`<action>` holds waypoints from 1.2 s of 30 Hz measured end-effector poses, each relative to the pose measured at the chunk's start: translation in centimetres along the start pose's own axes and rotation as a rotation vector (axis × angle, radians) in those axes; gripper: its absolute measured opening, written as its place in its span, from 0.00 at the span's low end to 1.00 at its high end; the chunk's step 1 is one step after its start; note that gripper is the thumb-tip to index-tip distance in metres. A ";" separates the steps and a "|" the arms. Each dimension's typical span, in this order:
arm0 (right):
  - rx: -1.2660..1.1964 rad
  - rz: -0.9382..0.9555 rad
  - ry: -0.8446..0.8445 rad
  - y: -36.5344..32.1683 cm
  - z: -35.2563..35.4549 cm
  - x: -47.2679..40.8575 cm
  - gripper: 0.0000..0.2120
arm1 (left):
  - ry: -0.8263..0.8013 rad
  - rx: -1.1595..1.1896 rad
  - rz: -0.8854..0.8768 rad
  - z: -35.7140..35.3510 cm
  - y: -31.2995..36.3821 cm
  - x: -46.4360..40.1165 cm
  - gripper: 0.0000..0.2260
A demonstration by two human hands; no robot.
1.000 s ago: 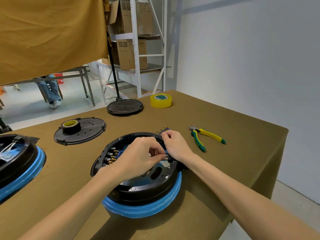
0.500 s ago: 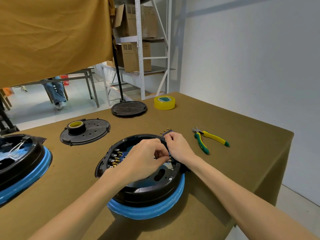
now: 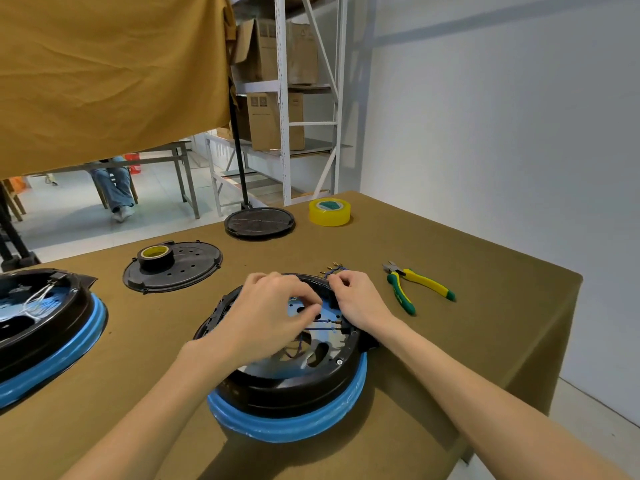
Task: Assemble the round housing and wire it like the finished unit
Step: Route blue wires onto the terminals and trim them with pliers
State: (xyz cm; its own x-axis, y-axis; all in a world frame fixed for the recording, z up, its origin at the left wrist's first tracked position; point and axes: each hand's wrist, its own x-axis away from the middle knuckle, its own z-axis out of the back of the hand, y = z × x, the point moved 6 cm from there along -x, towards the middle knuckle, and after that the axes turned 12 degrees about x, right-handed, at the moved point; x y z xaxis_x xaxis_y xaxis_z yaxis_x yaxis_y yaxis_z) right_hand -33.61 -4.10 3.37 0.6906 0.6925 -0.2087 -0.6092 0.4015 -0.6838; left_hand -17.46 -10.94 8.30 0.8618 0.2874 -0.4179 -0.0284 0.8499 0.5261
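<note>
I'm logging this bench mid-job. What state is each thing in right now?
round housing: open, no cover, wires partly run inside
left hand: fingers pinching a blue wire
right hand: fingers curled on the wire bundle at the rim
finished unit: open, wired
pliers: lying unused
perforated cover: off, black tape roll on it
yellow tape: lying flat

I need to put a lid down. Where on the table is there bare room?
Bare cloth lies between the pliers and the yellow tape roll, and between the perforated lid and the round housing. It is crowded around the housing, where both hands work.
</note>
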 end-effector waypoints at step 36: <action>-0.345 -0.302 -0.058 5.4 4.5 -5.8 0.02 | 0.267 0.369 0.421 3.5 -9.9 4.5 0.19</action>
State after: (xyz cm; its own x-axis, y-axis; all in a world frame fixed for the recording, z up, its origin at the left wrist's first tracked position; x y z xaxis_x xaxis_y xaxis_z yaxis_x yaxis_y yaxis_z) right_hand -42.68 -3.26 4.02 0.7885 0.6113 0.0681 -0.2121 0.3741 -0.9028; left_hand -11.49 -19.59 3.77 0.6573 0.7056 -0.2646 -0.1204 0.4449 0.8874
